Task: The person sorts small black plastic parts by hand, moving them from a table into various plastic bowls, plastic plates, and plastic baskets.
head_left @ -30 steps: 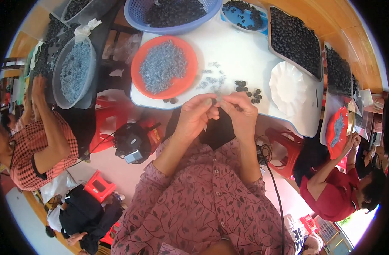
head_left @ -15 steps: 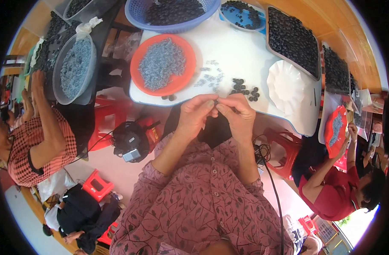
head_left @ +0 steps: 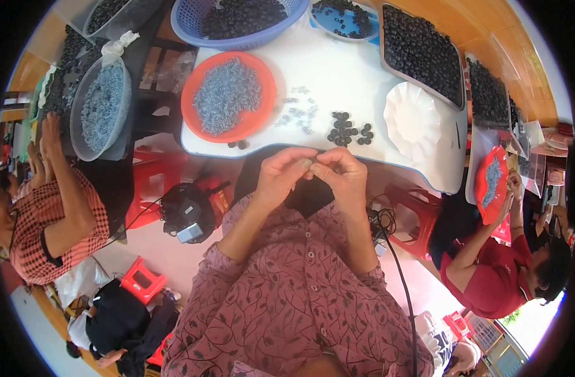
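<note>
Just off the front edge of the white table (head_left: 338, 69), my left hand (head_left: 280, 177) and my right hand (head_left: 345, 178) meet at their fingertips. Both are closed in a pinch around something tiny, mostly covered by fingers and thumbs. Beyond them, small black ring-like pieces (head_left: 343, 130) lie in a loose cluster on the tabletop. Left of that cluster are scattered clear, bluish little pieces (head_left: 298, 112). An orange-red plate (head_left: 264, 116) heaped with the same clear pieces sits at the left.
A white scalloped dish (head_left: 413, 122) stands right, below a metal tray (head_left: 422, 88) of black pieces. At the back are a blue-purple basket (head_left: 237, 44) and a blue dish (head_left: 328, 25). People work on both sides; red stools (head_left: 143, 281) and a cable (head_left: 397, 257) lie below.
The table and everything on it appear shifted slightly left in view. My hands have moved a little left and down, still pinched together.
</note>
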`<state>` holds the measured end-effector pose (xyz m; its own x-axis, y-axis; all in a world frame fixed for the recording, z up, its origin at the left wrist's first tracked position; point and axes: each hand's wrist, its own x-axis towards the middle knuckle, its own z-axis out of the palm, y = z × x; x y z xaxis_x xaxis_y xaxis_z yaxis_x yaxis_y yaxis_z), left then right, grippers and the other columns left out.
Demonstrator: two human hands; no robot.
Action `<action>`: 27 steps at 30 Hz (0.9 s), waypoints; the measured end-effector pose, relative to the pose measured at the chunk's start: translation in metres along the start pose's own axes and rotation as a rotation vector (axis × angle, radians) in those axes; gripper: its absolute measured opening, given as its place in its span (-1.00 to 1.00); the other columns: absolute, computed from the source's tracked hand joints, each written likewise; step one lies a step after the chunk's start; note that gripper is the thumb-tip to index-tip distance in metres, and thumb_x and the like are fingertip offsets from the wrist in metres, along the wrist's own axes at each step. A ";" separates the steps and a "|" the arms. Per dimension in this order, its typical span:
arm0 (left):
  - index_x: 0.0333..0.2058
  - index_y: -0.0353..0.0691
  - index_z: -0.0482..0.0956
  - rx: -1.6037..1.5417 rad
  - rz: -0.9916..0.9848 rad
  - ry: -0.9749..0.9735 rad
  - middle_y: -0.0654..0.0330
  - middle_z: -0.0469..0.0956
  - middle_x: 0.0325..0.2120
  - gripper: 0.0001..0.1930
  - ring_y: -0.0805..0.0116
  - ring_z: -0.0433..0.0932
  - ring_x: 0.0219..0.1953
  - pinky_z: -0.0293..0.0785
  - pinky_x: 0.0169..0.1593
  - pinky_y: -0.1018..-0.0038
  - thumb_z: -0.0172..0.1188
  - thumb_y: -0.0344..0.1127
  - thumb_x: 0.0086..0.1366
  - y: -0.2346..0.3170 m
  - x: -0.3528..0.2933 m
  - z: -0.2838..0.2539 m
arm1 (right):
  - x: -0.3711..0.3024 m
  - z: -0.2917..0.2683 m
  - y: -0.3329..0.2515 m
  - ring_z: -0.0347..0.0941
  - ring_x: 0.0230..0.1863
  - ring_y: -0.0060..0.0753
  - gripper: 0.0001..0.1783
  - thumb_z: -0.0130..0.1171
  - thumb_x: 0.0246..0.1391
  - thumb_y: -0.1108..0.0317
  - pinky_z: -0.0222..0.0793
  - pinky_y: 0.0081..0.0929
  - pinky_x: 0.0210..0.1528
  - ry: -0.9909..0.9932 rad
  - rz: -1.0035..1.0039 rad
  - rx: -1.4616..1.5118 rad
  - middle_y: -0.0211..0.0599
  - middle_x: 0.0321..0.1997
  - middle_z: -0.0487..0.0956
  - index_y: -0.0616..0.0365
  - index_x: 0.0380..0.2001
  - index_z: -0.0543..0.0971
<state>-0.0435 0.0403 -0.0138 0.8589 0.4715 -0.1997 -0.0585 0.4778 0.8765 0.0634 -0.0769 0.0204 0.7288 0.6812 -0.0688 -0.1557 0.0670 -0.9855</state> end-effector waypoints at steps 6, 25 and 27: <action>-0.04 -0.30 0.59 -0.129 -0.089 -0.014 0.25 0.61 -0.36 -0.77 0.57 0.54 -0.38 0.41 -0.38 0.66 0.15 -0.39 0.37 0.000 0.002 0.003 | -0.003 0.001 0.001 0.56 -0.37 -0.60 -0.91 0.28 0.06 0.63 0.47 -0.65 -0.34 0.012 -0.037 -0.017 -0.37 -0.34 0.55 0.27 -0.35 0.59; 0.01 -0.39 0.53 -0.511 -0.194 -0.013 0.03 0.62 -0.23 -0.74 0.43 0.58 -0.36 0.53 -0.23 0.47 0.07 -0.39 0.42 -0.006 0.007 -0.002 | 0.063 -0.011 0.001 0.43 -0.32 -0.16 -0.87 0.29 -0.02 0.44 0.29 -0.23 -0.28 0.328 -0.390 -1.110 -0.22 -0.33 0.48 0.14 -0.33 0.65; 0.00 -0.39 0.53 -0.510 -0.200 -0.014 0.05 0.62 -0.24 -0.74 0.43 0.58 -0.35 0.54 -0.22 0.47 0.09 -0.40 0.41 -0.006 0.007 -0.004 | 0.071 -0.010 0.005 0.42 -0.29 -0.18 -0.86 0.30 -0.03 0.42 0.25 -0.23 -0.26 0.320 -0.401 -1.168 -0.24 -0.33 0.47 0.15 -0.34 0.65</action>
<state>-0.0394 0.0437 -0.0225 0.8850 0.3268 -0.3316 -0.1302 0.8575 0.4977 0.1210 -0.0351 0.0091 0.7413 0.5458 0.3906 0.6697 -0.5631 -0.4842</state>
